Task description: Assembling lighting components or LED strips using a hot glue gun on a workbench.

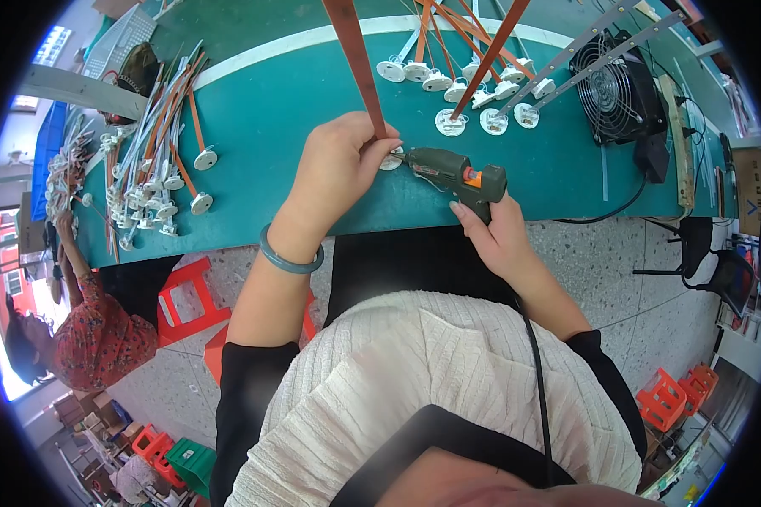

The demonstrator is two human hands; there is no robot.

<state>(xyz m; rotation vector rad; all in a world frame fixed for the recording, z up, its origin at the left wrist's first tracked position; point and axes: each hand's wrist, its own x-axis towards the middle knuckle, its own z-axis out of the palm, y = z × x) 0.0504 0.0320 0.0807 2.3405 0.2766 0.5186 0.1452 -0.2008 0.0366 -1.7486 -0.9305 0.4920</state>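
Observation:
My left hand (pixel 334 169) pinches the lower end of a long brown strip (pixel 359 72), which stands up from a small white round base (pixel 391 160) on the green table. My right hand (pixel 500 232) is wrapped round the handle of a dark green hot glue gun (pixel 440 163) with an orange part. Its nozzle points left and meets the base beside my left fingertips. Whether the tip touches the strip cannot be made out. Just to the right, another brown strip (pixel 488 61) rises from its own white base (pixel 451 122).
Several strips with white bases (pixel 437 81) lie at the back. A black fan (pixel 615 84) and a power strip (pixel 676 144) stand at the right. Piled strips (pixel 148 182) cover the table's left, near a co-worker (pixel 101 338). A black cord (pixel 533 363) crosses my front.

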